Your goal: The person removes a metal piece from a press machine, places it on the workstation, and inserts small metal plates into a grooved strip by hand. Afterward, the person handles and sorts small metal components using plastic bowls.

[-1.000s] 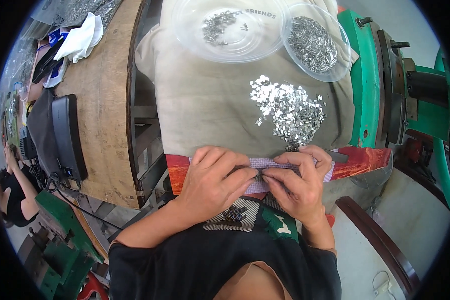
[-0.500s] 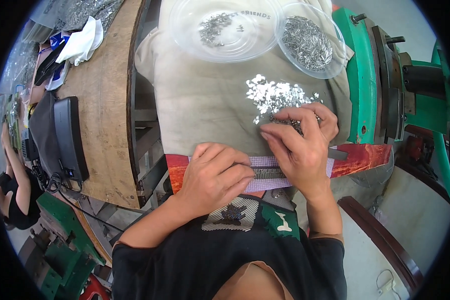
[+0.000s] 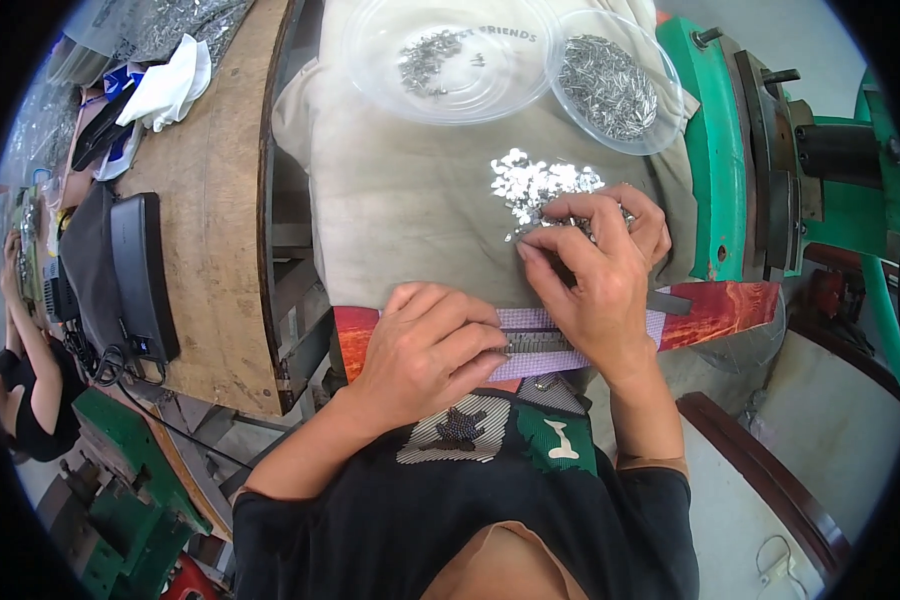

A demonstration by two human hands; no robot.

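My left hand (image 3: 425, 345) is closed at the left end of a dark metal strip (image 3: 542, 342) with a row of fine notches. The strip lies on a purple checked cloth (image 3: 515, 366) at the near edge. My right hand (image 3: 602, 268) is over the right side of a heap of small shiny flat metal pieces (image 3: 530, 188). Its thumb and index fingertips almost meet at the heap's near edge. Whatever sits between them is too small to make out. Darker small pieces show beneath the fingers.
Beyond the heap stand a wide clear plastic bowl (image 3: 370, 85) with few small metal pieces and a smaller clear bowl (image 3: 673, 105) full of metal pins. Green machinery (image 3: 715, 180) borders the right. A wooden table (image 3: 210, 230) is on the left; another person's arm (image 3: 40, 365) shows far left.
My right hand has moved slightly up, and its thumb and index finger have drawn closer together. My left hand stays at the strip.
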